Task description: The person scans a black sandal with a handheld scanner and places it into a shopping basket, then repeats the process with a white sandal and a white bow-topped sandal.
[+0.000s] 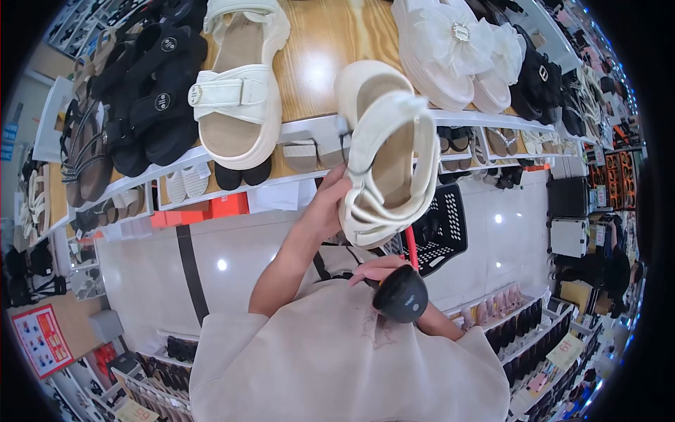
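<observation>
Your left fingers are gripping a cream sandal up near the shelf edge; another sandal is half hiding behind it. Can't tell if your right fingers are holding anything, a dark gadget is blocking them. Its logo's too tiny, and the tilted price card isn't reading clearly either.

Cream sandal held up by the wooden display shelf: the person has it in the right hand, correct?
Not the right hand: the head view shows the left hand holding the cream sandal, up by the wooden display shelf.
</observation>
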### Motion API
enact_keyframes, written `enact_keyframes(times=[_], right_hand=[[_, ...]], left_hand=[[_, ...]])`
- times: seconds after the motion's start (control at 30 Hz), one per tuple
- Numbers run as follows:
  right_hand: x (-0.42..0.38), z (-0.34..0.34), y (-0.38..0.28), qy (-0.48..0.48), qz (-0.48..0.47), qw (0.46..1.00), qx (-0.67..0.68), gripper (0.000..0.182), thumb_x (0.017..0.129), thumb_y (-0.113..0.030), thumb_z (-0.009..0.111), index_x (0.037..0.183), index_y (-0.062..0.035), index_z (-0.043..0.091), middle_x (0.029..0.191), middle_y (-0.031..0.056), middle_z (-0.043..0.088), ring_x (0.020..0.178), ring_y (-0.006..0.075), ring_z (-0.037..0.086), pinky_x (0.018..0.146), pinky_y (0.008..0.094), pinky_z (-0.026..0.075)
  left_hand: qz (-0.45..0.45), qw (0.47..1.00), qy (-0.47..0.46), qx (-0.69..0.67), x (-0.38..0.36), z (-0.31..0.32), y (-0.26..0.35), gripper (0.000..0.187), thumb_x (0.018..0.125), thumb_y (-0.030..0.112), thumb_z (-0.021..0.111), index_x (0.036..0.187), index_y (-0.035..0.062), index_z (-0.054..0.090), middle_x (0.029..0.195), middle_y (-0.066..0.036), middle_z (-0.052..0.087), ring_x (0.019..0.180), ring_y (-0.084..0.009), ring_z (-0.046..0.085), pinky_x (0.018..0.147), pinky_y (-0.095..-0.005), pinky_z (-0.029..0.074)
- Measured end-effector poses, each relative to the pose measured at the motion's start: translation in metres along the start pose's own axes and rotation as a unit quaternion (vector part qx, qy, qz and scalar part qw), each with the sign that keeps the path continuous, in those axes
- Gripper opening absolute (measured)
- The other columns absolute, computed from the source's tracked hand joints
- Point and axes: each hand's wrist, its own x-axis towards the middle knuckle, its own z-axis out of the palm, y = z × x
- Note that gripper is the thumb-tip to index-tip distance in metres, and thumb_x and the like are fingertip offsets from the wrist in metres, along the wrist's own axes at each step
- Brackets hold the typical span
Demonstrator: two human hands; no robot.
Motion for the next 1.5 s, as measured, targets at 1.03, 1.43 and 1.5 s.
enact_keyframes(times=[1.03,1.43,1.5], right_hand=[[0.013,-0.028,0.009,0.357,0.13,0.892,0.247,0.065,0.101,-0.038,0.055,0.154,-0.0058,0.033,0.156,0.0102,0.039,0.145,0.0244,0.037,0.119,0.042,0.03],[0.015,-0.034,0.007,0.355,0.105,0.915,0.162,0.076,0.09,-0.037,0.063,0.151,-0.0015,0.036,0.15,0.0153,0.046,0.138,0.0284,0.046,0.116,0.0442,0.037],[0.018,-0.036,0.007,0.345,0.1,0.919,0.165,0.076,0.09,-0.039,0.063,0.151,-0.0012,0.036,0.149,0.0158,0.046,0.138,0.029,0.047,0.115,0.0447,0.038]], left_hand=[[-0.324,0.892,-0.073,-0.305,-0.049,-0.021,-0.015,0.062,0.092,0.038,0.058,0.138,-0.0027,0.05,0.113,-0.028,0.067,0.087,-0.0469,0.071,0.071,-0.0512,0.063],[-0.258,0.929,-0.078,-0.254,-0.047,0.004,-0.016,0.064,0.097,0.044,0.052,0.138,-0.0043,0.05,0.109,-0.031,0.067,0.089,-0.0466,0.071,0.076,-0.046,0.062],[-0.234,0.941,-0.079,-0.229,-0.048,0.014,-0.011,0.064,0.097,0.045,0.051,0.138,-0.0043,0.051,0.109,-0.032,0.067,0.089,-0.0462,0.071,0.076,-0.0456,0.062]])
